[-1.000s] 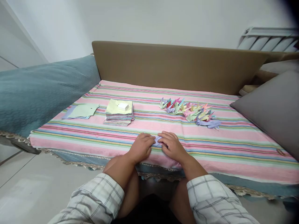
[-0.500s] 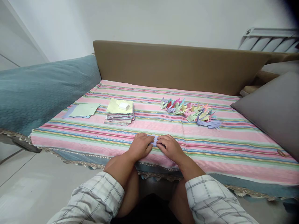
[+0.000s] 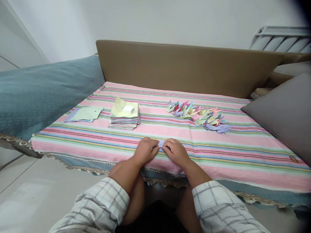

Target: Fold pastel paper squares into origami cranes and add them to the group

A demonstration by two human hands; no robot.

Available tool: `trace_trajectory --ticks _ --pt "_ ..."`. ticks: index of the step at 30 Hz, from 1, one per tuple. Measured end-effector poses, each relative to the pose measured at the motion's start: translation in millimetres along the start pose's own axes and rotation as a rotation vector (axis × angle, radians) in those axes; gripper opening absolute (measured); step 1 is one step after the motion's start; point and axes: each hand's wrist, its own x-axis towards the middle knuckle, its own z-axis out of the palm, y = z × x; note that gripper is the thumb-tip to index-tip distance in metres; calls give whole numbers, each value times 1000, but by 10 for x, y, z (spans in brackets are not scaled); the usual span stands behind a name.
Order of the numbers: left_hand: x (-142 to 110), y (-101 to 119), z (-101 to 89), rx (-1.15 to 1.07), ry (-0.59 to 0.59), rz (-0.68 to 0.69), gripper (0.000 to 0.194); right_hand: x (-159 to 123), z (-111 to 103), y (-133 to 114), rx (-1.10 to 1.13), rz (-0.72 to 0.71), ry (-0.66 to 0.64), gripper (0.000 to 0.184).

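Observation:
A small piece of folded lavender paper (image 3: pixel 161 144) lies between my hands near the front of the striped cloth. My left hand (image 3: pixel 146 149) pinches its left side, thumb and fingers together. On the right side, my right hand (image 3: pixel 175 150) grips it in the same way. Much of the paper is hidden under my fingers, so its exact shape cannot be made out. Beyond my right hand, several folded paper cranes (image 3: pixel 199 115) in many colours stand in a slanting row. Past my left hand is a stack of coloured paper sheets (image 3: pixel 124 120), a small white block (image 3: pixel 128 109) on top.
Loose green and lavender sheets (image 3: pixel 86 114) lie at the left of the striped cloth (image 3: pixel 150 94). A brown backrest (image 3: pixel 184 69) runs along the back, a blue-covered armrest (image 3: pixel 51 87) at the left. A grey cushion (image 3: pixel 286 113) leans at the right, near a small brown object (image 3: pixel 294 159).
My hands stay on the lavender paper, the fingers shifting slightly. A little more of the paper shows between them. The top yellow sheet's corner on the stack has lifted.

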Motion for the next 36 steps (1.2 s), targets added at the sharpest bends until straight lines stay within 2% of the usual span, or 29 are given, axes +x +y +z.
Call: trace_trajectory --ticks 6,11,21,27,33,36 --pt "19 -14 18 48 50 -8 16 23 -2 -40 11 37 32 12" --pt "38 3 29 60 80 -111 12 41 35 -42 -5 77 61 13" --pt "81 17 16 34 60 -214 13 79 104 -43 -48 158 88 14" --pt "74 29 34 57 61 -233 12 89 112 -30 -46 168 89 16" --pt "76 46 31 39 86 -267 9 85 84 -35 5 222 107 4" --pt "82 12 26 -2 81 -251 12 82 55 -26 49 222 81 5"
